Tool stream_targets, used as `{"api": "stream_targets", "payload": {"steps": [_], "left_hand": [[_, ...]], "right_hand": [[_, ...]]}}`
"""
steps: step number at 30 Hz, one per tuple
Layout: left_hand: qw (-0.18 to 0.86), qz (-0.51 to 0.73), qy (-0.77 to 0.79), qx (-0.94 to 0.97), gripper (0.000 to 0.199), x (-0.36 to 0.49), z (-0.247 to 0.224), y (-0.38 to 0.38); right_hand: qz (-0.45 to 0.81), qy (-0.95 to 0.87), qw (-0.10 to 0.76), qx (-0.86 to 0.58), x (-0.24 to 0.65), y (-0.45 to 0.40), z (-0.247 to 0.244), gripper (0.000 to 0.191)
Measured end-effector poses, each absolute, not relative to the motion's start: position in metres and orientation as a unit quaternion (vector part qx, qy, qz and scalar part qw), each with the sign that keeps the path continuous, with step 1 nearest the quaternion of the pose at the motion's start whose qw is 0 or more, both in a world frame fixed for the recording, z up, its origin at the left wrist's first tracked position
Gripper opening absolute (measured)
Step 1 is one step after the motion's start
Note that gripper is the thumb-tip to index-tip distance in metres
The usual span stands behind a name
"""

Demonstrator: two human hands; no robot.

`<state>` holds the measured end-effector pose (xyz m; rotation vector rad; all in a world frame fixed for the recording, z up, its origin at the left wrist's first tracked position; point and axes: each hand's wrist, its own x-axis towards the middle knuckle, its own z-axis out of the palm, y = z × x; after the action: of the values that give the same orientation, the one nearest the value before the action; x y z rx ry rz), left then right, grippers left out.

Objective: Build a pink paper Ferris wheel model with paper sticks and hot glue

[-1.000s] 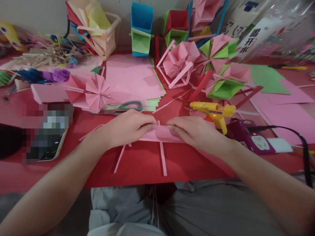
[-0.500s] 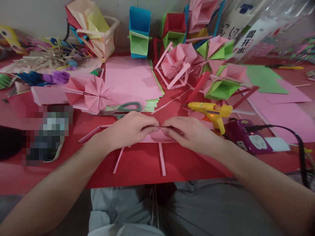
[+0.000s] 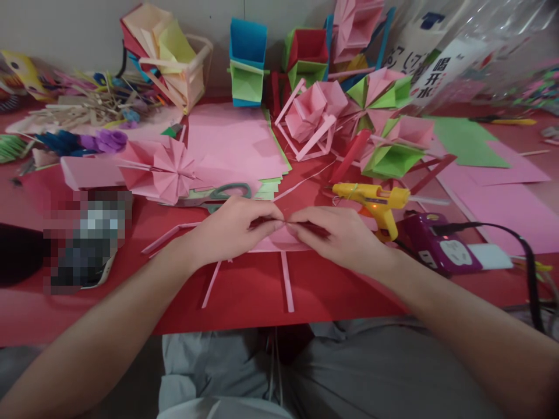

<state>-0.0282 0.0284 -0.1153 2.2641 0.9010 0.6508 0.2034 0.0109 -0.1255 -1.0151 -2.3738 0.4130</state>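
Closer together than a second ago, the left hand (image 3: pixel 236 226) and right hand (image 3: pixel 336 231) all but meet, fingertips pinched closed on pink paper (image 3: pixel 280 241) right beneath; they hide its gripped edge. Beyond the grip, rightward, plastic packaging (image 3: pixel 452 60) reads "喝开水", its other markings unclear.

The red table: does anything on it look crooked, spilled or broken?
Nothing looks spilled or broken. In the middle, the light green paper sheets jut out in uneven steps from under the flat pink paper sheet, so that stack looks askew.
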Motion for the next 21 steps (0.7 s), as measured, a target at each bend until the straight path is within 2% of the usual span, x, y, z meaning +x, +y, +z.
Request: {"api": "stream_targets", "payload": {"steps": [12,18,21], "left_hand": [[0.38,0.281,0.36,0.804,0.011,-0.0265,-0.116,0.0267],[0.418,0.277,0.379,0.778,0.011,-0.0258,-0.114,0.027],[0.424,0.267,0.385,0.775,0.019,-0.0257,-0.1121,0.0274]], "right_hand": [[0.257,-0.836,0.306,-0.377,0.2015,0.0113,-0.1182,0.009],[0.249,-0.841,0.316,-0.362,0.2023,0.0098,-0.1182,0.011],[0.218,-0.85,0.322,-0.355,0.2021,0.0088,-0.1174,0.013]]}}
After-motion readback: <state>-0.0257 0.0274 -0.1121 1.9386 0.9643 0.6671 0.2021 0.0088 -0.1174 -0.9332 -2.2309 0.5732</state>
